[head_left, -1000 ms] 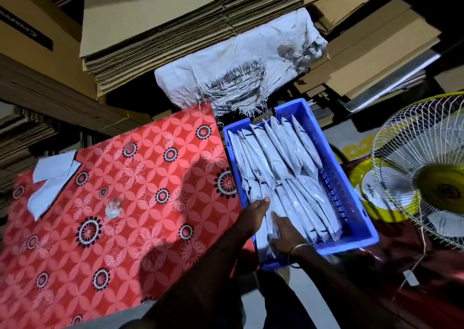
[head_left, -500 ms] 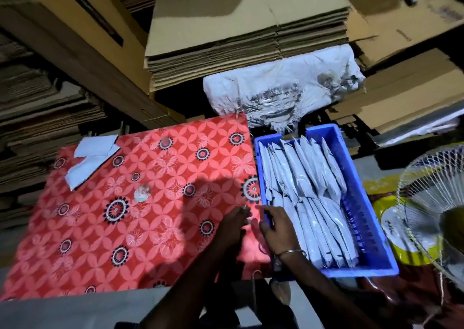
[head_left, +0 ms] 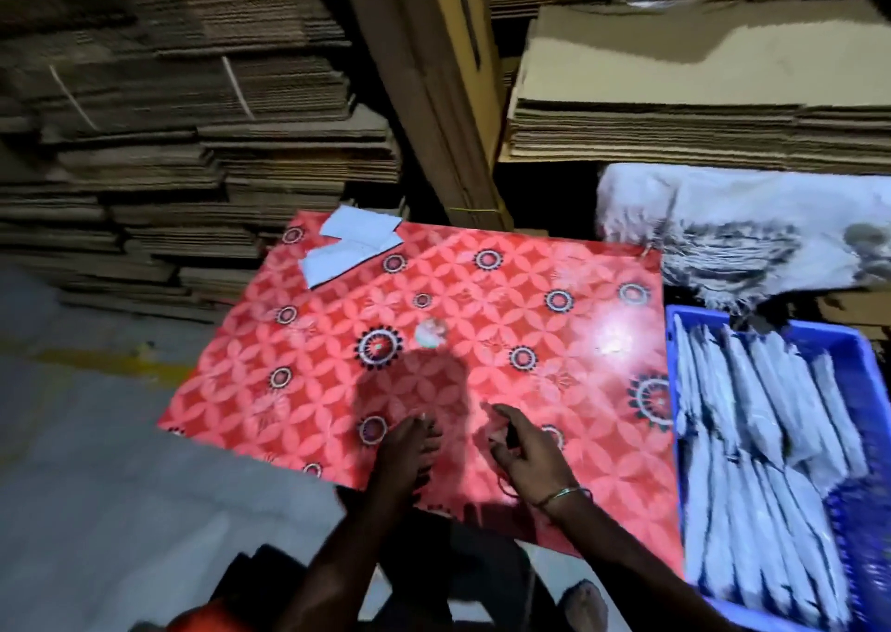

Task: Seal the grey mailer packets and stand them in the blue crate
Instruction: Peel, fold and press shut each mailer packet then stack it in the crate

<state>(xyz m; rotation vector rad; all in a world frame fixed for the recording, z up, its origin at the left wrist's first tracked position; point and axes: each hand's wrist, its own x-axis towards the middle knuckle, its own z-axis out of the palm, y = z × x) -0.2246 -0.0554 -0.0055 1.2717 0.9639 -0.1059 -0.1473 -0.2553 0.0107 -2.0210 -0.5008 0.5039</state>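
1. The left hand (head_left: 410,448) lies low over the near edge of the red patterned desk (head_left: 482,294), at about six o'clock in the view, its fingers straight and close together, pointing away from the person and holding nothing.
2. The right hand (head_left: 523,453) is just beside it toward three o'clock, forefinger stretched out toward eleven o'clock; the other fingers look loosely bent, though motion blur makes it hard to say whether they pinch anything small. A thin bangle (head_left: 561,494) circles that wrist.
3. No packet lies between or under the hands, so neither is sealing one at this moment.
4. At four o'clock, touching the desk's right edge, sits the blue crate (head_left: 863,371). The grey mailer packets (head_left: 752,438) fill it in overlapping rows, standing on edge and leaning; I judge much of the job done.
5. What is left cannot be counted: no unsealed packets show on the desk, so the next one probably has to be fetched from out of sight.
6. At eleven o'clock on the desk lie white paper sheets (head_left: 352,245), and a small round sticker (head_left: 430,332) sits near its middle.
7. Beyond, from nine to one o'clock, rise stacks of flattened cardboard (head_left: 193,125); a frayed white sack (head_left: 742,231) lies at two o'clock behind the crate.
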